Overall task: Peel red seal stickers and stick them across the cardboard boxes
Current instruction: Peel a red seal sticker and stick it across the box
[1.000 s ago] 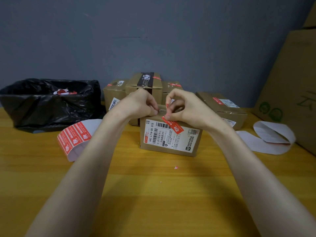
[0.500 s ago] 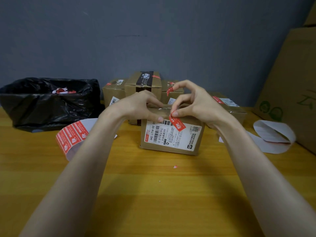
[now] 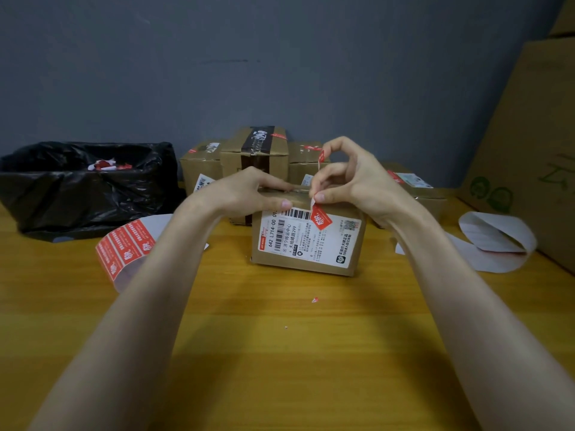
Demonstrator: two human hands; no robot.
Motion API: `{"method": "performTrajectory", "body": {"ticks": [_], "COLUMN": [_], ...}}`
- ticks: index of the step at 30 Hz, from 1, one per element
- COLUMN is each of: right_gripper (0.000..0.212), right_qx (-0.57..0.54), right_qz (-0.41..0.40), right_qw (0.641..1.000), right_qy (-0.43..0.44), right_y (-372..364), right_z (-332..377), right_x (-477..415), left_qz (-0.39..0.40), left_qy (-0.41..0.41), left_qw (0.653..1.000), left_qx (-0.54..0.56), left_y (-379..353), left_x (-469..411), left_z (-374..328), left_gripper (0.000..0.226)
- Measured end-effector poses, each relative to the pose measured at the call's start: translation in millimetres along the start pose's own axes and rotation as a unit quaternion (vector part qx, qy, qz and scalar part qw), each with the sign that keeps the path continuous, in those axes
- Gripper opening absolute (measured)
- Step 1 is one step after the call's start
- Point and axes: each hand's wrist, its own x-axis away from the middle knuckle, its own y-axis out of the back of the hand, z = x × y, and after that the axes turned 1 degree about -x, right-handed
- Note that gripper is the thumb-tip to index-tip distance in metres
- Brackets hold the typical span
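Observation:
A small cardboard box (image 3: pixel 306 244) with a white shipping label stands on the wooden table in front of me. A red seal sticker (image 3: pixel 322 219) has its lower end stuck on the box's front face. Its upper end rises free above the top edge. My right hand (image 3: pixel 351 178) pinches that sticker: the index fingertip holds the raised end, and the thumb presses it at the box's top front edge. My left hand (image 3: pixel 249 191) lies on the box's left side, fingers straight across the top and thumb flat on the front.
A black bin bag (image 3: pixel 77 185) with red and white scraps sits far left. A strip of red stickers (image 3: pixel 124 250) curls beside my left forearm. Sealed boxes (image 3: pixel 255 150) stand behind, one more box (image 3: pixel 413 189) right. White backing paper (image 3: pixel 497 241) and a large carton (image 3: pixel 535 144) fill the right side.
My right hand has lifted the sticker's upper end off the box top. My left hand has uncurled and now lies flat on the box. The box has shifted slightly.

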Motion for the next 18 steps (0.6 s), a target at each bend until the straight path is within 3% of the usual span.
{"method": "performTrajectory", "body": {"ticks": [11,15,18], "right_gripper": [0.045,0.044,0.043], "right_qx": [-0.039,-0.048,-0.012], "right_qz": [0.004,-0.043,-0.064], "right_qw": [0.999,0.998,0.997], "right_qy": [0.004,0.028,0.041], "right_y": [3,5,4], "right_z": [2,5,5], "right_x": [2,0,-1], "left_qz": [0.009,0.009,-0.011], "left_qy": [0.001,-0.003,0.019], "left_qw": [1.0,1.0,1.0], "left_qx": [0.003,0.002,-0.018], "left_y": [-2,0,-6], "left_x": [-1,-1,-6], "left_z": [-1,-7,-11], "left_gripper": [0.047,0.038,0.043]}}
